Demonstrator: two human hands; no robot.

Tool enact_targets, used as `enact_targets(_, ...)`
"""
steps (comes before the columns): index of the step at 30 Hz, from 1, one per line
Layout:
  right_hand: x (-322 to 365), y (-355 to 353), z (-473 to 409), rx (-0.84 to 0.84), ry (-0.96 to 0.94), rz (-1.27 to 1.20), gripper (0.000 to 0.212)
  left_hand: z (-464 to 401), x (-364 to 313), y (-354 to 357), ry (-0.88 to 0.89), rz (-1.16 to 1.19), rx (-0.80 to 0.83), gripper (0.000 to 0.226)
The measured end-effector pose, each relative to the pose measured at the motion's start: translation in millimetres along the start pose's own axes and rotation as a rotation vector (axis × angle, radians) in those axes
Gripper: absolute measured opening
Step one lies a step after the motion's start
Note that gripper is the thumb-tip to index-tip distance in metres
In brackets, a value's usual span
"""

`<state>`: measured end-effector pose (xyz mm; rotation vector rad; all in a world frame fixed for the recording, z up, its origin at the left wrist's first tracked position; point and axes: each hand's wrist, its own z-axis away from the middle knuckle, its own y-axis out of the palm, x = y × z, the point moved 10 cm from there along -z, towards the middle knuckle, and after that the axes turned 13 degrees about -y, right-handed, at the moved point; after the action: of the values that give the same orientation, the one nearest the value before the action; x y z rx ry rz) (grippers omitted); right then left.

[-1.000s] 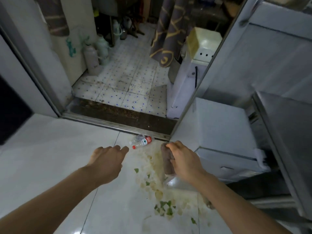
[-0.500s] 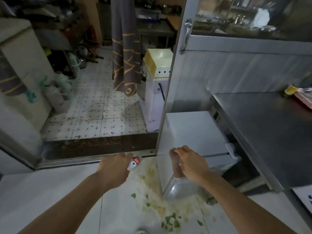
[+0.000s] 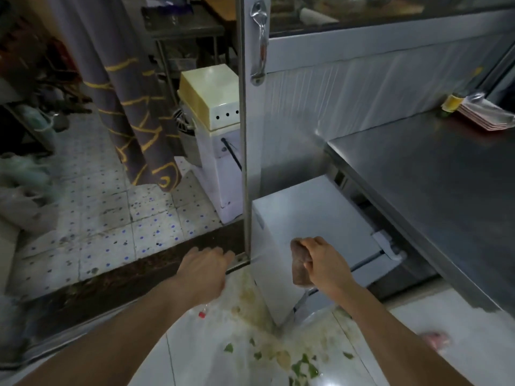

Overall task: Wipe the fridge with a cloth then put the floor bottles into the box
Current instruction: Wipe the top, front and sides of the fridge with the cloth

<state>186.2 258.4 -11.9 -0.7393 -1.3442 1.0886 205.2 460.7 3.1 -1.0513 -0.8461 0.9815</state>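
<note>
Risk 1: slipping on the wet smear and green scraps (image 3: 302, 366) spread over the white floor tile right at the foot of the fridge (image 3: 315, 218); any step toward the white cabinet crosses that mess. Risk 2: kicking or treading on the floor bottle (image 3: 201, 314), lying under the left forearm with only its red cap and a little clear body showing, so easy to lose from sight. Risk 3: dragging the cloth (image 3: 298, 264) off the fridge edge and into the spill, dirtying it before the wipe is done.

Right hand (image 3: 323, 263): fingers curled tight round the brownish cloth, bunched and hanging down from the fist, held in front of the fridge's left front corner; contact with the fridge surface too hard to judge. Left hand (image 3: 204, 270): fingers loosely extended and close together, holding nothing, hovering above the dark door sill near the metal door frame (image 3: 244, 162). Hands well apart, 1 on each side of the frame line. No box in view.
</note>
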Motion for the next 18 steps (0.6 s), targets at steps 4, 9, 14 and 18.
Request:
enact_targets(4,-16,-2,-8,-0.062,0.121,-0.054,0.051,-43,-16,-2,0.148,-0.008,0.018,0.036)
enact_targets(9,-29,5,0,-0.146,0.383,-0.103,0.051,-89,-31,1,0.384,-0.019,-0.027,0.032)
enact_targets(14,-14,19,34,-0.335,0.703,-0.147,0.036,-117,-28,13,0.686,-0.199,-0.146,0.038)
enact_targets(18,13,43,76,-0.492,0.937,-0.211,0.027,-122,-24,36,0.829,-0.27,-0.109,0.042)
